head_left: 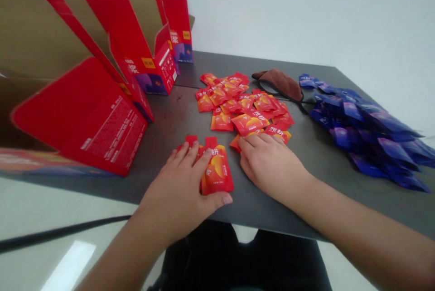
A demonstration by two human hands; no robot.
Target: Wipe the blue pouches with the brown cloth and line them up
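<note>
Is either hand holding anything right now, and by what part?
Left hand pins a red sachet to the table, fingers on its upper left, thumb at its bottom edge. Right hand only rests on the pile; no grip shows.

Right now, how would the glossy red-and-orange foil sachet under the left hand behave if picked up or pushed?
The glossy red-and-orange foil sachet under the left hand is probably light and somewhat floppy, as it lies thin and flat. Its shiny film would likely slide easily over the dark tabletop. Being flat, it seems unlikely to roll.
</note>
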